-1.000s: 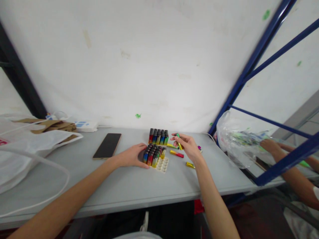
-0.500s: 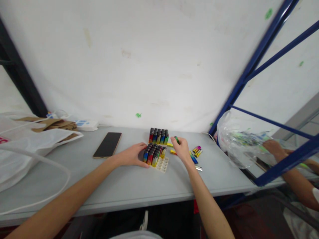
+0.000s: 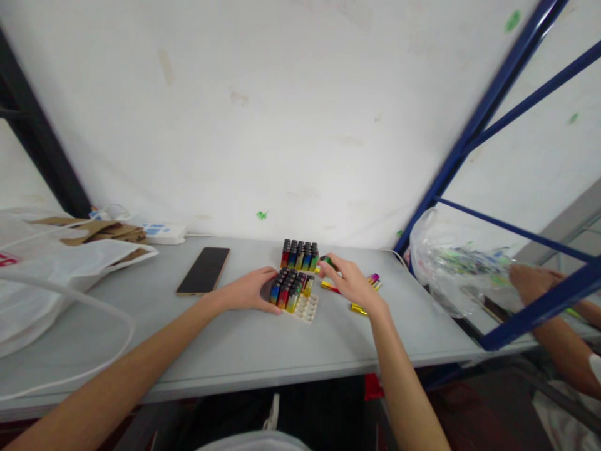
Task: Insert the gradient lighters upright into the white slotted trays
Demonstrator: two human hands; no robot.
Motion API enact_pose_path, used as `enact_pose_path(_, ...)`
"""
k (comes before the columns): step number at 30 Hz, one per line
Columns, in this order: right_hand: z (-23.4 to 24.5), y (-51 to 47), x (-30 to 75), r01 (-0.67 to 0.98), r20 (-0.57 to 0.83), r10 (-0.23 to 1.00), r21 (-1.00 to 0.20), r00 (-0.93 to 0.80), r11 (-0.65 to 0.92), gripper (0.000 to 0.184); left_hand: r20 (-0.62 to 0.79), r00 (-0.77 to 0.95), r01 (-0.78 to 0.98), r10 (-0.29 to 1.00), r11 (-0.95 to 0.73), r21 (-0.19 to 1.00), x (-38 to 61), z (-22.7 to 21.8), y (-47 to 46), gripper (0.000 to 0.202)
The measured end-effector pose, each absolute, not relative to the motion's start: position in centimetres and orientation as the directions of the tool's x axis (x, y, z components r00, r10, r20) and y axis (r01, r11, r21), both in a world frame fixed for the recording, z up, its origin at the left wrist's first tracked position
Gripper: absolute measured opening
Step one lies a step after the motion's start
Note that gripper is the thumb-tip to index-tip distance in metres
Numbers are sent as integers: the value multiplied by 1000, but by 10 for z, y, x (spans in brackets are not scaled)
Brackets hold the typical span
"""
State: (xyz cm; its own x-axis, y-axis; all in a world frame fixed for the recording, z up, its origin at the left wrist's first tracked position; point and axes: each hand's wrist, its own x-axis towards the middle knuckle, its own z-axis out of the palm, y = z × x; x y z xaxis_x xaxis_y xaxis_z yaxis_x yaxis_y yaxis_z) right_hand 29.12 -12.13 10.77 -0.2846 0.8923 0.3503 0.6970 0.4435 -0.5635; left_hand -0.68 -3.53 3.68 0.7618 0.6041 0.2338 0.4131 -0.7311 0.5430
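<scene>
The front tray (image 3: 307,308) is pale, with round holes bare along its right side and black-capped lighters (image 3: 287,291) upright in the rest. My left hand (image 3: 251,289) curves around the tray's left side, thumb at the front corner and fingers behind, holding it. My right hand (image 3: 350,279) is right of the trays, its fingers closed on a dark green lighter (image 3: 326,259), which is mostly hidden. Under and beside this hand lie loose lighters, among them a yellow-red one (image 3: 330,286) and a gold one (image 3: 359,309).
Behind the front tray stands a second block of upright lighters (image 3: 299,255). A phone (image 3: 204,270) lies to the left, near a white plastic bag (image 3: 94,269) with cardboard. At right are a blue metal frame (image 3: 444,169), a clear plastic bag (image 3: 436,269) and another person's hands (image 3: 528,285).
My right hand has shifted slightly left and its fingers have stretched toward the back block. The blue and silver lighters by its wrist are now covered; a gold one shows. My left hand stays put.
</scene>
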Motion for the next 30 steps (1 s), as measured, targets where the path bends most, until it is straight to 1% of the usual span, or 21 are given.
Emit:
enact_pose_path(2, 114, -127, 295, 761, 364, 871, -444, -330, 474, 45, 230, 763, 415, 605, -730, 543, -6, 37, -36, 83)
enact_pose_path(4, 117, -130, 298, 796, 351, 868, -377, -351, 474, 49, 222, 763, 418, 607, -725, 547, -6, 39, -36, 83)
enact_pose_path(5, 117, -131, 299, 797, 323, 875, -381, -360, 468, 51, 217, 763, 420, 609, -722, 550, -6, 40, -37, 82)
enact_pose_path(7, 116, -131, 298, 768, 226, 896, -461, -383, 445, 47, 209, 760, 427, 615, -716, 552, -5, 41, -37, 82)
enact_pose_path(9, 113, -131, 296, 718, 115, 900, -565, -420, 407, 40, 200, 755, 440, 624, -709, 551, -5, 42, -38, 82)
enact_pose_path(11, 111, -130, 291, 699, 67, 899, -605, -432, 381, 32, 192, 753, 447, 629, -704, 552, -5, 42, -38, 82)
enact_pose_path(13, 109, -128, 287, 727, 89, 911, -574, -402, 377, 29, 193, 756, 441, 625, -705, 555, -5, 41, -38, 82)
enact_pose_path(16, 107, -125, 281, 770, 133, 923, -517, -361, 375, 30, 204, 761, 430, 616, -713, 554, -6, 39, -37, 81)
enact_pose_path(22, 105, -125, 275, 736, 88, 913, -564, -398, 375, 34, 211, 761, 426, 613, -718, 550, -6, 38, -36, 81)
enact_pose_path(27, 110, -130, 269, 811, 92, 930, -463, -356, 357, 36, 213, 764, 427, 610, -724, 541, -6, 36, -35, 81)
enact_pose_path(30, 111, -130, 272, 805, 101, 924, -462, -368, 372, 33, 201, 765, 434, 612, -720, 541, -6, 36, -34, 82)
